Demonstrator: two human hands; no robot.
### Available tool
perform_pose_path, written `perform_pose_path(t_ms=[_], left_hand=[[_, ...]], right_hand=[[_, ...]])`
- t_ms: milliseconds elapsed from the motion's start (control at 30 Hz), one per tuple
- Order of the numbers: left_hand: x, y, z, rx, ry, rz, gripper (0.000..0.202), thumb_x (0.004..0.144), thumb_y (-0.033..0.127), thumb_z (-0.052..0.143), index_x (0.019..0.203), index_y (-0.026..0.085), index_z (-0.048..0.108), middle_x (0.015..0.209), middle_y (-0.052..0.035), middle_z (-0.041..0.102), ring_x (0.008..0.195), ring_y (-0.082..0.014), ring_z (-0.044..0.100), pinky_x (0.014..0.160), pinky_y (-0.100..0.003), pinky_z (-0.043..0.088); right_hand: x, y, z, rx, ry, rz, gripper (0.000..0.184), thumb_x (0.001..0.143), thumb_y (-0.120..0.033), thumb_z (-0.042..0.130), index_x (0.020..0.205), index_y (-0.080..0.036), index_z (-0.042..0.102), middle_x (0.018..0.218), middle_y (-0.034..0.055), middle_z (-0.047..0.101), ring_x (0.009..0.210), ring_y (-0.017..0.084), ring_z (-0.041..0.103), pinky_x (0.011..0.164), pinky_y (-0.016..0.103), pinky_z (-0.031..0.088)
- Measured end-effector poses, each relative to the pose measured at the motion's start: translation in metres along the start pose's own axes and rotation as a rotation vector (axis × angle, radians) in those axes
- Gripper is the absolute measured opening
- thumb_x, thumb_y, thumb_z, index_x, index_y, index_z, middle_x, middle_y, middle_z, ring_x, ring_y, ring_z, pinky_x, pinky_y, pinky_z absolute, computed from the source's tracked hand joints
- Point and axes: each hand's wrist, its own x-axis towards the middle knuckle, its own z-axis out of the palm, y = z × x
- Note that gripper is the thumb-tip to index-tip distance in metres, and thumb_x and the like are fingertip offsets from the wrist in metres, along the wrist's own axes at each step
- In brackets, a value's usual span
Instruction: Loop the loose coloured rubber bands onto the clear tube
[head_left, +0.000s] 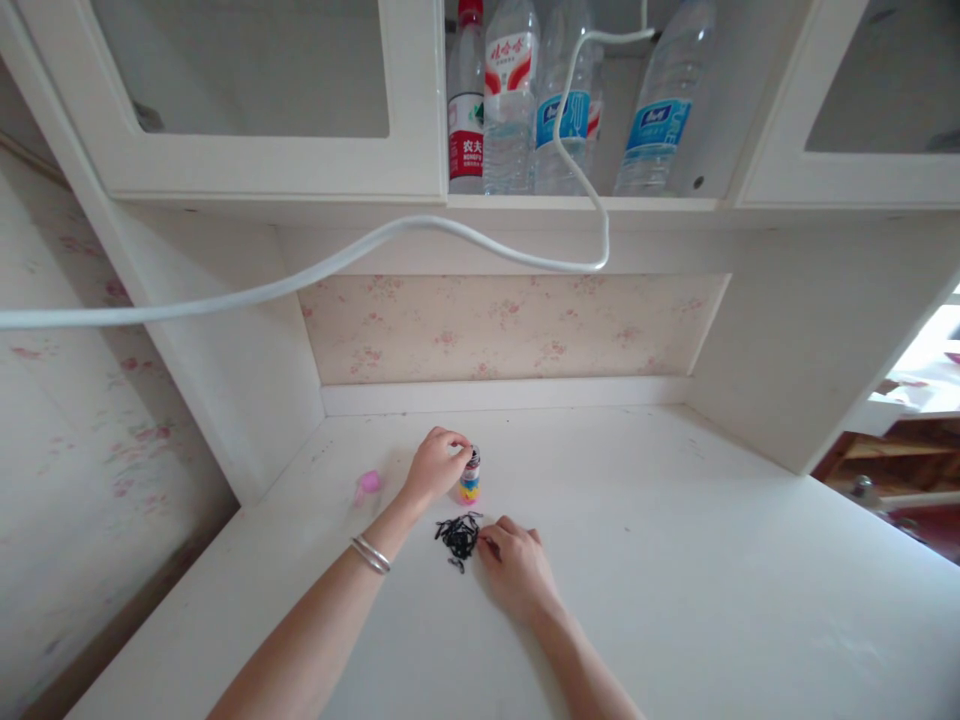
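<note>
A small clear jar (pixel 470 480) stands upright on the white desk, with bands of yellow, blue and pink pieces inside and black ones near its top. My left hand (pixel 437 466) is at the jar's mouth, thumb and fingertips pinched together by the rim; whatever is between them is too small to tell. In front of the jar lies a loose pile of small black loop-like pieces (pixel 458 537). My right hand (pixel 516 563) rests at the pile's right edge, fingers closed at its border. Any piece between those fingertips cannot be made out.
A pink cap-like item (pixel 370 482) lies left of my left hand. Overhead, plastic bottles (pixel 511 100) stand in an open section of the white cabinet (pixel 285 170). A white cable (pixel 420 222) hangs across the view. Side panels and a wallpapered back enclose the desk (pixel 675 560).
</note>
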Motion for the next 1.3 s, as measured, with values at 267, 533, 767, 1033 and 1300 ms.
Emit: perform_pose_path(t_ms=[267, 533, 767, 1033, 1300], left_hand=[[-0.011, 0.006, -0.017, -0.115, 0.068, 0.002, 0.021, 0.079, 0.033, 0.052, 0.085, 0.019, 0.066, 0.095, -0.0042, 0.063, 0.083, -0.0145, 0.058, 0.073, -0.025, 0.046], [-0.097, -0.036, -0.02, 0.001, -0.173, -0.051, 0.022, 0.085, 0.032, 0.046, 0.092, 0.019, 0.062, 0.095, -0.0054, 0.062, 0.084, -0.0159, 0.059, 0.076, -0.026, 0.046], [-0.117, -0.056, -0.019, 0.301, -0.292, -0.131, 0.023, 0.085, 0.032, 0.049, 0.103, 0.024, 0.061, 0.107, -0.0045, 0.059, 0.084, -0.0152, 0.06, 0.078, -0.026, 0.043], [-0.118, -0.047, -0.017, 0.341, -0.276, -0.125, 0.016, 0.087, 0.027, 0.047, 0.089, 0.024, 0.062, 0.096, -0.0021, 0.061, 0.082, -0.0133, 0.06, 0.072, -0.023, 0.04], [-0.119, -0.045, -0.015, 0.396, -0.248, -0.097, 0.022, 0.091, 0.029, 0.039, 0.09, 0.024, 0.061, 0.095, -0.002, 0.061, 0.082, -0.0137, 0.059, 0.07, -0.023, 0.039]], right_hand=[[0.001, 0.002, 0.003, 0.004, 0.02, -0.001, 0.025, 0.089, -0.028, 0.043, 0.085, -0.026, 0.068, 0.087, -0.0002, 0.064, 0.081, 0.012, 0.058, 0.076, 0.025, 0.031], [0.002, 0.003, 0.005, 0.133, 0.105, 0.081, 0.026, 0.087, -0.029, 0.043, 0.083, -0.025, 0.069, 0.084, 0.0001, 0.063, 0.071, 0.011, 0.057, 0.072, 0.022, 0.037], [0.007, 0.009, 0.009, 0.303, 0.184, 0.136, 0.024, 0.08, -0.035, 0.048, 0.081, -0.023, 0.069, 0.077, 0.0011, 0.062, 0.067, 0.013, 0.056, 0.066, 0.023, 0.042], [0.007, 0.011, 0.013, 0.332, 0.2, 0.15, 0.028, 0.079, -0.039, 0.046, 0.081, -0.022, 0.068, 0.078, 0.002, 0.062, 0.066, 0.014, 0.054, 0.065, 0.025, 0.041], [0.007, 0.01, 0.013, 0.342, 0.201, 0.148, 0.027, 0.08, -0.038, 0.046, 0.081, -0.022, 0.067, 0.078, 0.0013, 0.061, 0.066, 0.013, 0.054, 0.065, 0.024, 0.041]])
